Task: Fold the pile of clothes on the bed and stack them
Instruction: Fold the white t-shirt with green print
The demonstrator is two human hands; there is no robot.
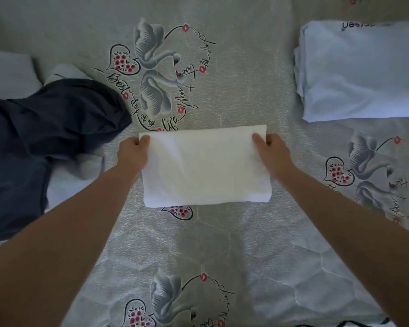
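Folded white garment [204,166] lies mid-bed, our left hand [134,152] and right hand [270,149] pinching its far corners; lifted carelessly toward the pale-blue stack [361,72], we judge its layers could slip open.

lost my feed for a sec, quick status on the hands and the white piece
Both hands, left hand and right hand, pinching far corners of folded white garment. Light blue folded stack at right. Dark navy clothes unfolded at left, not in the way.
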